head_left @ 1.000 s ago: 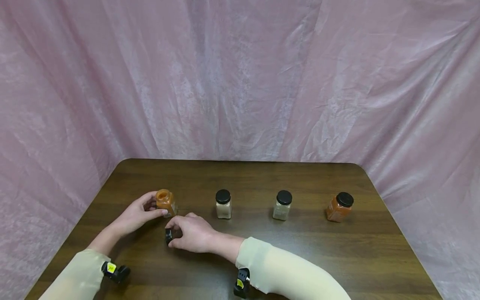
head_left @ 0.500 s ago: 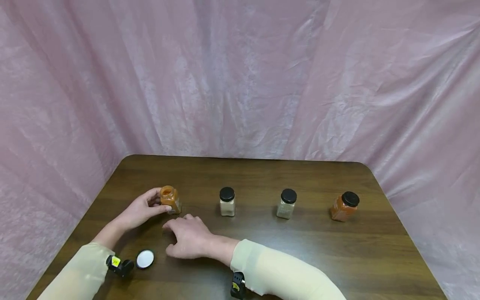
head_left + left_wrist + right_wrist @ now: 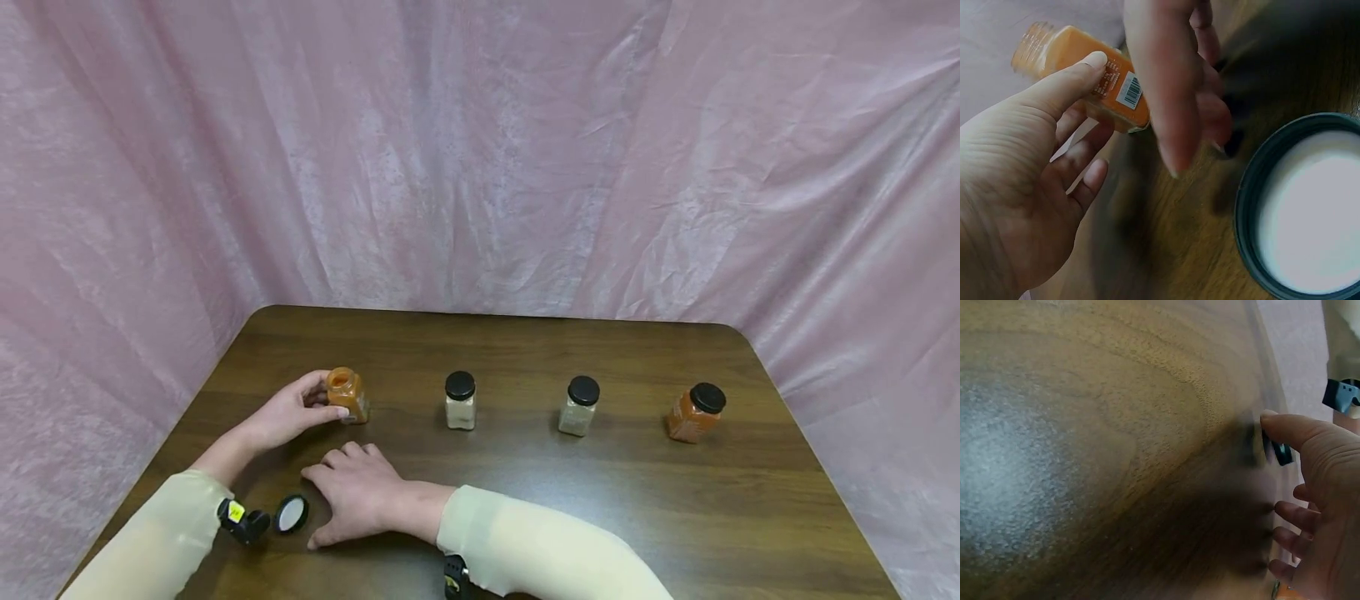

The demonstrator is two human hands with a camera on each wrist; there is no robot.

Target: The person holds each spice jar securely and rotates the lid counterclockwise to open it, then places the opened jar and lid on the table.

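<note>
Open jar: We find the orange spice jar (image 3: 346, 395) upright on the table (image 3: 525, 483), at the left end of the row, without its lid; the mouth shows orange contents.
Left hand: The left hand (image 3: 288, 412) grips the open jar, thumb and fingers curled round its body, as the left wrist view confirms (image 3: 1094, 81).
Right hand: The right hand (image 3: 356, 492) lies flat on the table in front of the open jar, fingers straight and spread, holding nothing.
Lid: The black lid (image 3: 291, 513) lies upturned, white liner showing, in front of the open jar and just left of the right hand, apart from its fingertips.
Change noted: A second ago the right hand had the lid pinched beside the open jar; half a second ago the lid already lay on the table. Since then the right hand has slid back toward the lid's side and flattened.
Our judgement: The uncapping of this jar looks complete, and the lid has been released.
Other jars: To the right of the open jar stand two pale jars (image 3: 461, 401) (image 3: 578, 406) and one red-orange jar (image 3: 694, 412), all capped in black.
</note>
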